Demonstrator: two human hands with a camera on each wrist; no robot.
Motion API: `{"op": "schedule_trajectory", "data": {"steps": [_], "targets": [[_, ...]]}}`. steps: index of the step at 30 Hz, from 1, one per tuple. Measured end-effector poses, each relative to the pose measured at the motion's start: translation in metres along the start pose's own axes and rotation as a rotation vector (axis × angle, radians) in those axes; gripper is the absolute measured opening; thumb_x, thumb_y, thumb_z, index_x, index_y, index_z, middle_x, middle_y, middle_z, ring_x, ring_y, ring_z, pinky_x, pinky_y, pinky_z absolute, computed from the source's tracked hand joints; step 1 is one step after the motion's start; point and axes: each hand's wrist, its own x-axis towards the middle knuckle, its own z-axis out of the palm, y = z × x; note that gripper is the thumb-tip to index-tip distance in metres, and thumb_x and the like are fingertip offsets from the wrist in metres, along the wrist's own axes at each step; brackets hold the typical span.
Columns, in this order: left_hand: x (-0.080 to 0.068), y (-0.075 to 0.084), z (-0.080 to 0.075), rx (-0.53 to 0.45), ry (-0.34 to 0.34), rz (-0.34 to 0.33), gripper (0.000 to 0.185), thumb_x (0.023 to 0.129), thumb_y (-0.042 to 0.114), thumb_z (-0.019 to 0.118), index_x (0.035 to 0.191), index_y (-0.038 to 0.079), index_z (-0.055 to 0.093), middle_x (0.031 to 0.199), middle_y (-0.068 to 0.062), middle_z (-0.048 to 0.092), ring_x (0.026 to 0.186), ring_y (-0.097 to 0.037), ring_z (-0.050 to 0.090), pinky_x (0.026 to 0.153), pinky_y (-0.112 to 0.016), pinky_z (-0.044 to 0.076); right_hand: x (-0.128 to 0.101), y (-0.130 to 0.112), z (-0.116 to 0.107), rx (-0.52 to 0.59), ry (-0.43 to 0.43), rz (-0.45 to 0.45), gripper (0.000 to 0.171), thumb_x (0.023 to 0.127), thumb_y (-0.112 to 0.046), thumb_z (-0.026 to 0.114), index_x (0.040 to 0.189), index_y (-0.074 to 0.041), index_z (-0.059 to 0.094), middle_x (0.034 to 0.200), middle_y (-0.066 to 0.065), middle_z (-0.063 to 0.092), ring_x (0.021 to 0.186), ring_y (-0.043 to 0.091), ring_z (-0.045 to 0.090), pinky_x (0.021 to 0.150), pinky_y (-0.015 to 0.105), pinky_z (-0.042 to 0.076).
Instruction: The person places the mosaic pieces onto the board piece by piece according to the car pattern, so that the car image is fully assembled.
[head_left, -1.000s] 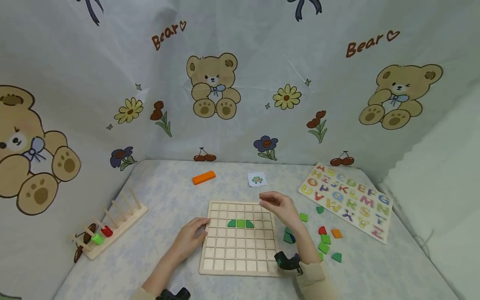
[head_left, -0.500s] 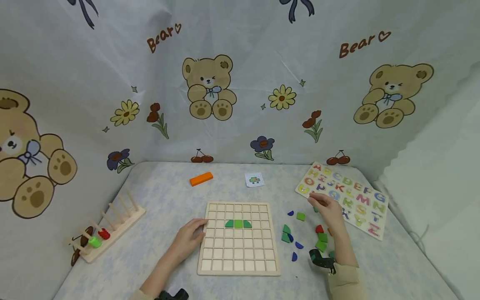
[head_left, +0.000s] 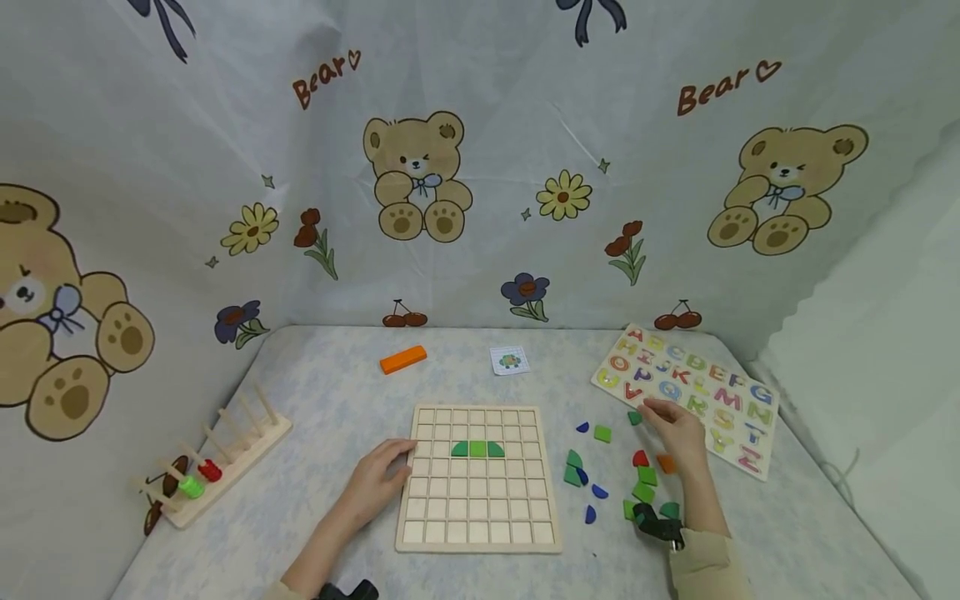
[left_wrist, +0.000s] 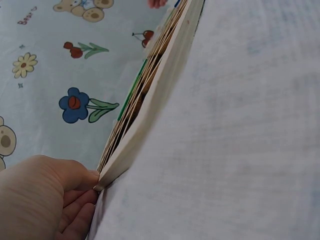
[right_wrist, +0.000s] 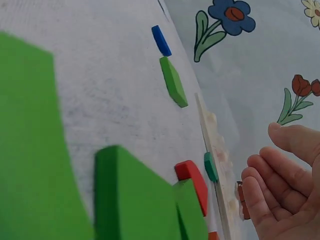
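The wooden grid board (head_left: 478, 479) lies on the table (head_left: 337, 408); the left hand (head_left: 378, 479) rests relaxed fingers (left_wrist: 75, 210) on its edge. The right hand (head_left: 678, 433), loosely curled and holding nothing, hovers over scattered coloured pieces (head_left: 643, 483).

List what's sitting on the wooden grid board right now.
On the grid board: three green pieces side by side in its third row. The left hand rests on its left edge, hiding some cells there.

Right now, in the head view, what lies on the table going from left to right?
Wooden peg rack → orange block → left hand → grid board → small card → loose coloured pieces → right hand → alphabet puzzle.
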Motion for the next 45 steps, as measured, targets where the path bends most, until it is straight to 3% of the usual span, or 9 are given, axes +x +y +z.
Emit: {"op": "schedule_trajectory", "data": {"steps": [3, 8, 15, 21, 31, 39, 45], "targets": [[-0.001, 0.0, 0.001, -0.003, -0.002, -0.01, 0.039, 0.089, 0.007, 0.065, 0.128, 0.005, 0.059, 0.127, -0.005, 0.056, 0.121, -0.02, 0.049, 0.098, -0.041, 0.042, 0.0, 0.006, 0.005, -0.007, 0.03, -0.025, 0.05, 0.091, -0.04, 0.061, 0.125, -0.002, 0.059, 0.119, 0.017, 0.06, 0.108, 0.03, 0.053, 0.093, 0.044, 0.042], [-0.001, 0.0, 0.001, -0.005, 0.007, -0.014, 0.039, 0.089, 0.006, 0.066, 0.127, 0.006, 0.059, 0.126, -0.002, 0.057, 0.12, -0.019, 0.05, 0.098, -0.04, 0.041, -0.002, 0.017, 0.015, -0.089, 0.075, -0.082, 0.046, 0.094, -0.034, 0.059, 0.124, 0.0, 0.059, 0.114, 0.019, 0.062, 0.104, 0.03, 0.057, 0.087, 0.04, 0.045], [-0.001, 0.002, 0.001, -0.003, 0.007, -0.024, 0.04, 0.089, 0.007, 0.066, 0.128, 0.008, 0.059, 0.127, 0.0, 0.056, 0.121, -0.019, 0.049, 0.099, -0.04, 0.041, -0.001, 0.024, 0.022, -0.104, 0.102, -0.095, 0.043, 0.092, -0.03, 0.061, 0.122, 0.001, 0.06, 0.111, 0.019, 0.062, 0.099, 0.029, 0.058, 0.08, 0.037, 0.047], [-0.002, 0.002, 0.001, -0.005, 0.014, -0.018, 0.039, 0.088, 0.006, 0.066, 0.127, 0.007, 0.059, 0.126, -0.002, 0.056, 0.121, -0.02, 0.05, 0.099, -0.041, 0.041, 0.004, 0.024, 0.025, -0.128, 0.091, -0.101, 0.041, 0.092, -0.026, 0.062, 0.122, 0.002, 0.06, 0.109, 0.018, 0.061, 0.097, 0.028, 0.056, 0.079, 0.038, 0.046], [-0.002, -0.001, 0.001, 0.013, -0.004, 0.002, 0.039, 0.09, 0.009, 0.064, 0.129, 0.007, 0.058, 0.128, -0.001, 0.055, 0.121, -0.019, 0.049, 0.099, -0.04, 0.041, 0.004, 0.02, 0.026, -0.178, 0.075, -0.186, 0.035, 0.091, -0.016, 0.064, 0.118, 0.004, 0.061, 0.11, 0.022, 0.061, 0.097, 0.034, 0.056, 0.082, 0.047, 0.046], [-0.001, -0.002, 0.003, 0.023, 0.005, 0.007, 0.039, 0.089, 0.008, 0.065, 0.128, 0.006, 0.058, 0.127, -0.002, 0.056, 0.12, -0.02, 0.05, 0.097, -0.04, 0.042, 0.005, 0.02, 0.029, -0.253, 0.008, -0.308, 0.033, 0.089, -0.014, 0.066, 0.116, 0.004, 0.062, 0.11, 0.022, 0.06, 0.098, 0.036, 0.056, 0.084, 0.05, 0.047], [-0.001, -0.001, 0.003, 0.006, 0.011, 0.003, 0.039, 0.089, 0.007, 0.065, 0.128, 0.007, 0.059, 0.127, -0.002, 0.056, 0.121, -0.019, 0.05, 0.098, -0.04, 0.042, 0.01, 0.024, 0.036, -0.303, 0.029, -0.365, 0.033, 0.086, -0.013, 0.068, 0.113, 0.005, 0.064, 0.106, 0.023, 0.061, 0.096, 0.037, 0.055, 0.085, 0.052, 0.043]]}}
